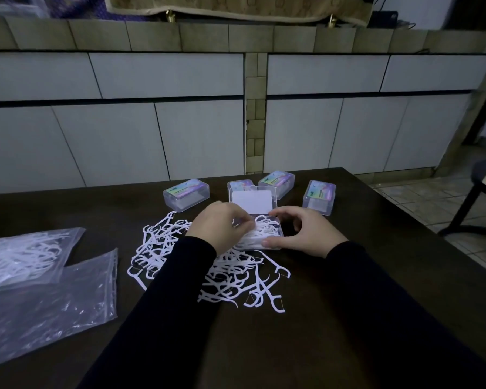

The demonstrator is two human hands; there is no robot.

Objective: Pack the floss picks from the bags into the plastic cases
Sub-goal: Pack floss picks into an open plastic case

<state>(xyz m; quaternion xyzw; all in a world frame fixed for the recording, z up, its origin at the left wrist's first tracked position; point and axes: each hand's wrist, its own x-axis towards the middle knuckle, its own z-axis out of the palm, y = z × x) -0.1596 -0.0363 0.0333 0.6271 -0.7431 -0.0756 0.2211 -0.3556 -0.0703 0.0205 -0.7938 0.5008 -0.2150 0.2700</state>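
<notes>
One case open and filling, four more waiting

One open plastic case [265, 234] sits near the middle of the table [376, 262], its clear lid [253, 202] tipped up toward the far edge and its tray already holding a bundle of white floss picks. The step in hand looks like loading and straightening picks in this tray. The left hand [216, 224] reaches over the tray's left end with its fingers [243, 224] curled down onto the picks inside; whether they pinch a pick or only press the bundle flat I cannot tell, since the fingertips are hidden among the white plastic. The right hand [303, 234] steadies the case from the right: thumb [271, 243] laid along the near wall, fingers curved round the far right corner, gripping the case rather than the picks.

Just beside the tray, on its left and near sides, a loose heap of floss picks [208, 273] spreads across the table, partly under both sleeves. Next, I judge, comes lifting a few more from this heap, turning them to lie parallel, and laying them in while the right hand keeps the case from sliding; tangled picks may drag their neighbours along.

Four closed cases [186, 194] with coloured labels stand in a row behind the open one, toward the far edge. At the left edge lie two clear zip bags: the farther bag [26, 256] has picks in it, the nearer bag [54, 310] looks empty.
</notes>
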